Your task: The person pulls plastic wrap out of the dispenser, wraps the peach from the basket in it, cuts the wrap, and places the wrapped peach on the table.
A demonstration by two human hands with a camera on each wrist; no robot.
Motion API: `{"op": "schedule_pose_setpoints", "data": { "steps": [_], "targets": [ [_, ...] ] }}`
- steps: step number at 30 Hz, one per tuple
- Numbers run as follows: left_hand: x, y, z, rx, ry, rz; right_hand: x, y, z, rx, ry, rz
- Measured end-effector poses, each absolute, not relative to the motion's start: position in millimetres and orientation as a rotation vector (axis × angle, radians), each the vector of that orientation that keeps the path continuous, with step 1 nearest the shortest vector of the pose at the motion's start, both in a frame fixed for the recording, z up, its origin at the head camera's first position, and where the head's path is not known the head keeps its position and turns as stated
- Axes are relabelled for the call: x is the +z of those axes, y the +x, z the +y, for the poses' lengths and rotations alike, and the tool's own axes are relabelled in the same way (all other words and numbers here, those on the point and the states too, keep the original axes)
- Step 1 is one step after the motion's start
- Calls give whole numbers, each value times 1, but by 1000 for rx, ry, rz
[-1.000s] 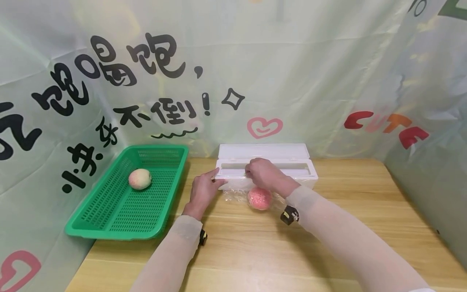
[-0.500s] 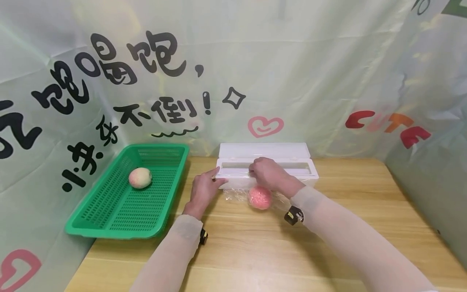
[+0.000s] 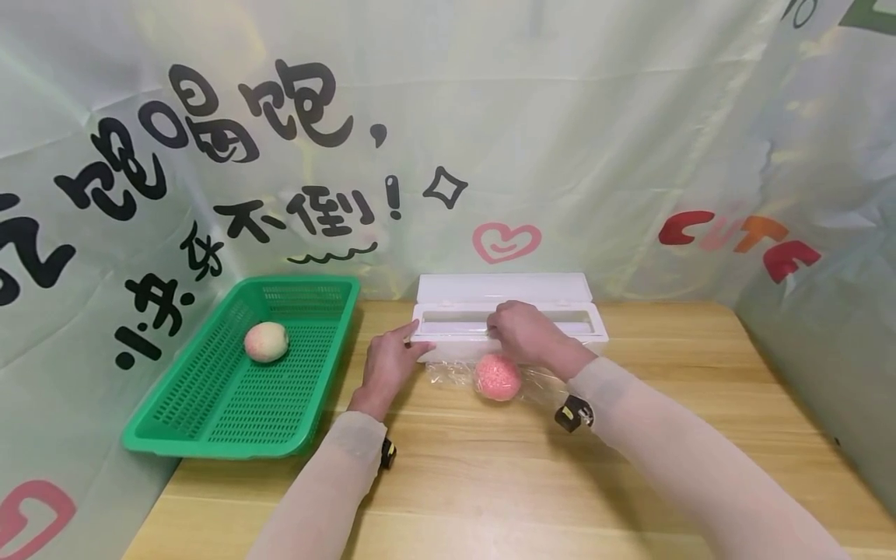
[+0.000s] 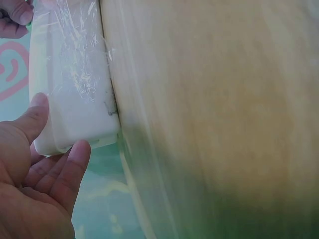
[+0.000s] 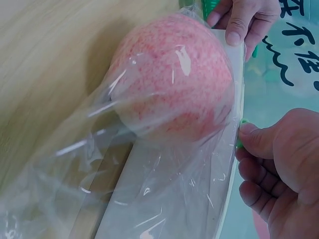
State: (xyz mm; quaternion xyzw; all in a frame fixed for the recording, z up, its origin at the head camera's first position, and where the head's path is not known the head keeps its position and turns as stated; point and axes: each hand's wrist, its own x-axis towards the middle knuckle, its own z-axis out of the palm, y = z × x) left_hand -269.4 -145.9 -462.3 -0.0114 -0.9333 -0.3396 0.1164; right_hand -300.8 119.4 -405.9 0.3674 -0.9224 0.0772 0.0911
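A white cling film dispenser box [image 3: 455, 351] with its lid raised sits at the back of the table. My left hand [image 3: 388, 364] grips its left end, thumb on the upper edge and fingers round the end in the left wrist view. With thumb and fingers, my right hand [image 3: 525, 333] pinches a small green slider [image 5: 242, 133] at the box's front edge; most of the slider is hidden. Clear film [image 5: 89, 154] hangs over the box front and covers a pink peach [image 5: 172, 74], which is in front of the box.
A green plastic basket [image 3: 308, 404] stands on the left of the wooden table [image 3: 476, 482], with a paler peach [image 3: 266, 342] in it. Behind the box hangs a printed cloth backdrop [image 3: 595, 155].
My right hand has slid to the right along the box's front edge. The left hand keeps its grip on the box's left end, and the wrapped peach stays in place.
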Motion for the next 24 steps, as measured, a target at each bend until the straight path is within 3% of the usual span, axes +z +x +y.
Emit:
{"op": "schedule_pose_setpoints", "data": {
  "steps": [24],
  "targets": [
    [-463, -270, -146, -958, -31, -2737, -404, -298, 136, 218, 1080, -2733]
  ]
}}
